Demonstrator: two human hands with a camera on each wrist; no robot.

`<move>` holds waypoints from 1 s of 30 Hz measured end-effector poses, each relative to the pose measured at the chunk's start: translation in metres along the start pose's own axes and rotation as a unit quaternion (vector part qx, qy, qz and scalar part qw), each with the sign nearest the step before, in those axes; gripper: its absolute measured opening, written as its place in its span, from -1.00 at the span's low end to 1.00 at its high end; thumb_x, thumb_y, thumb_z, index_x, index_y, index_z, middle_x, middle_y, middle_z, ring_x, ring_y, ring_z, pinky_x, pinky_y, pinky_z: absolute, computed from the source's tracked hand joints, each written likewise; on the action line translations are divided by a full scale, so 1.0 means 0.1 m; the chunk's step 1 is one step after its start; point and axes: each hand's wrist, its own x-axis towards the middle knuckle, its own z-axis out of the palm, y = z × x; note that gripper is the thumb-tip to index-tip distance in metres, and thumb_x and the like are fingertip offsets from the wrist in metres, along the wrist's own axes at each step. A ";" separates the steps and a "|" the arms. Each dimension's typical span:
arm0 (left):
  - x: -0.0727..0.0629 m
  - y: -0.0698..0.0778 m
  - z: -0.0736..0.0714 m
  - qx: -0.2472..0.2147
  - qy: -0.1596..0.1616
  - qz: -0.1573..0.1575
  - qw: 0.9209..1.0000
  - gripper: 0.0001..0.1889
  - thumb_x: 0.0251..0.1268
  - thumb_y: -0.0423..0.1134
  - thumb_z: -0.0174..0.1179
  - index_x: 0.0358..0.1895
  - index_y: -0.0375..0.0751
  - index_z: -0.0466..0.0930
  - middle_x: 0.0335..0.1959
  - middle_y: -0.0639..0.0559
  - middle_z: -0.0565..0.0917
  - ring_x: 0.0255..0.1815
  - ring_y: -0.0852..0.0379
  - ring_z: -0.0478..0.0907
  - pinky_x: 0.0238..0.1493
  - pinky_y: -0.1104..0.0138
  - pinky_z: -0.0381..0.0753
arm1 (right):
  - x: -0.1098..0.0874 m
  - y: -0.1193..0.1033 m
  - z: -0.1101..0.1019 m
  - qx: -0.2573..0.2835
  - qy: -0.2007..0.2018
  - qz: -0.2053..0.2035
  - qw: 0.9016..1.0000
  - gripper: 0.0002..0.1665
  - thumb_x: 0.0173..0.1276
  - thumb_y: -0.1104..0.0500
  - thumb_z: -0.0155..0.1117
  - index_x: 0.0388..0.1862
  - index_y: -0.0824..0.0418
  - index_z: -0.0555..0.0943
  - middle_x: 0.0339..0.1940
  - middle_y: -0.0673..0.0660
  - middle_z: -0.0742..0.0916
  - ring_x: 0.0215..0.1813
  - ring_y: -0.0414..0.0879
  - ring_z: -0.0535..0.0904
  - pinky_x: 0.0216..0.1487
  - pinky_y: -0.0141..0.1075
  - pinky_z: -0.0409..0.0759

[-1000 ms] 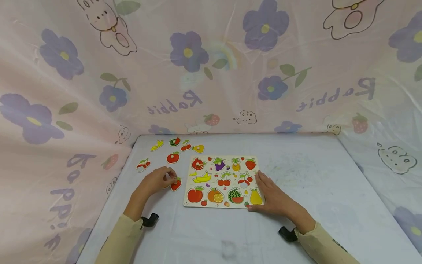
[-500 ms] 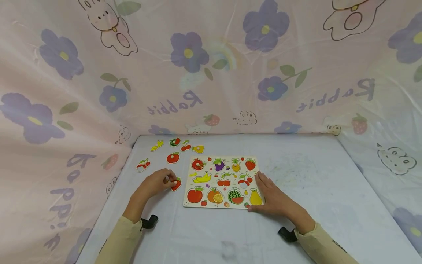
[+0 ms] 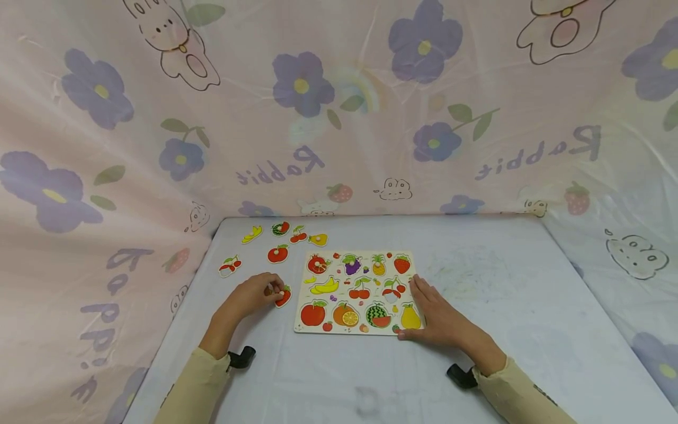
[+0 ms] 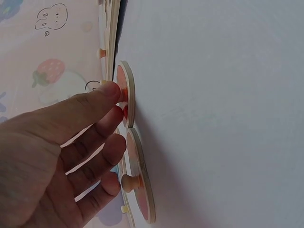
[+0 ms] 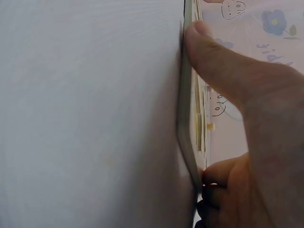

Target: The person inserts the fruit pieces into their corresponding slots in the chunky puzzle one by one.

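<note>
At the left of the board, my left hand (image 3: 256,292) pinches the knob of a strawberry puzzle piece (image 3: 283,296) between thumb and index finger. In the left wrist view that piece (image 4: 131,95) stands edge-on, and a second knobbed piece (image 4: 141,175) sits beside it near the curled lower fingers; the hand hides this one in the head view. My right hand (image 3: 439,315) rests along the right edge of the fruit puzzle board (image 3: 339,330), fingers extended, thumb at its front right corner. The right wrist view shows the thumb (image 5: 213,54) against the board's edge (image 5: 186,109).
Behind the left hand lie loose knobbed pieces: an apple (image 3: 278,254), a banana (image 3: 252,234), a watermelon (image 3: 281,228), cherries (image 3: 299,234), a pear (image 3: 318,239) and a red-and-white fruit (image 3: 230,266). Knobbed pieces including grapes (image 3: 352,265) sit in the board's far row. A printed curtain surrounds the white table.
My left hand has shifted very slightly toward the front of the table, fingers staying at the strawberry piece. The right hand and the board hold their places.
</note>
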 end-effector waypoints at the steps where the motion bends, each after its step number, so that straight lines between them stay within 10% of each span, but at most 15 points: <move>1: 0.00 0.00 0.00 0.000 0.000 0.001 1.000 -0.91 0.46 -0.22 0.43 -0.11 -0.04 0.70 -0.29 0.17 0.63 -0.21 0.13 0.54 -0.08 0.21 0.58 | 0.00 0.00 0.00 0.000 0.000 0.000 1.000 0.59 0.14 -0.52 0.55 0.75 0.42 0.01 0.79 0.35 0.07 0.77 0.29 -0.01 0.68 0.22 0.03; 30: 0.08 0.06 0.03 0.024 0.021 0.033 0.999 -0.89 0.47 -0.17 0.44 -0.11 0.00 0.68 -0.32 0.17 0.61 -0.28 0.15 0.51 -0.22 0.25 0.54 | 0.01 -0.02 0.00 0.000 -0.004 0.007 1.000 0.59 0.13 -0.48 0.57 0.74 0.43 0.01 0.79 0.37 0.08 0.77 0.30 -0.01 0.68 0.23 0.00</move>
